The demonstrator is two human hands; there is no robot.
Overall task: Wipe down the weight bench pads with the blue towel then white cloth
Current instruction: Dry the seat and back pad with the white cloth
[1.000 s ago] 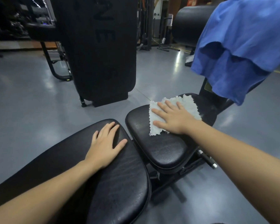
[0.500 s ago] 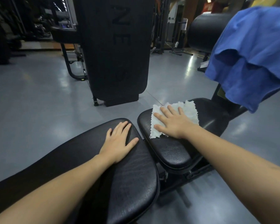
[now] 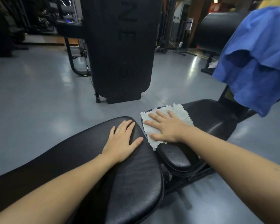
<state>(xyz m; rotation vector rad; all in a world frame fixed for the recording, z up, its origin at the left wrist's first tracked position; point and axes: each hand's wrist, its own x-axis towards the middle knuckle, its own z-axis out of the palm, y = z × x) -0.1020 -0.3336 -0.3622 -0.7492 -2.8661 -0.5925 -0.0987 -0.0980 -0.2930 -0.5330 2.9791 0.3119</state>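
At the far left, a grey floor [image 3: 31,97] runs back to dim gym equipment. The long back pad [image 3: 128,175] of the weight bench stretches from the lower left toward the centre, its long axis running up and to the right, its rounded end pointing at the seat pad. The left hand [image 3: 122,140] lies palm-down near that rounded end, fingers [image 3: 128,125] together and extended, thumb spread off to the right; it grips nothing and simply presses on the vinyl.

Behind, at centre, a tall black upright pad [image 3: 121,50] stands on the floor, with faint embossed letters down its face.

Just right of the back pad's end, across a narrow gap, sits the seat pad [image 3: 208,120], its long axis continuing up and to the right. The white cloth [image 3: 181,113] lies flat on the seat pad's near-left end, its lower corner hanging over the edge into the gap. The right hand [image 3: 165,126] rests flat on top of it, fingers splayed and pointing left, pressing the cloth down rather than pinching it.

At the upper right, the blue towel [image 3: 257,59] is draped over a raised part of the bench, hanging in folds above the far end of the seat pad, well apart from both hands.
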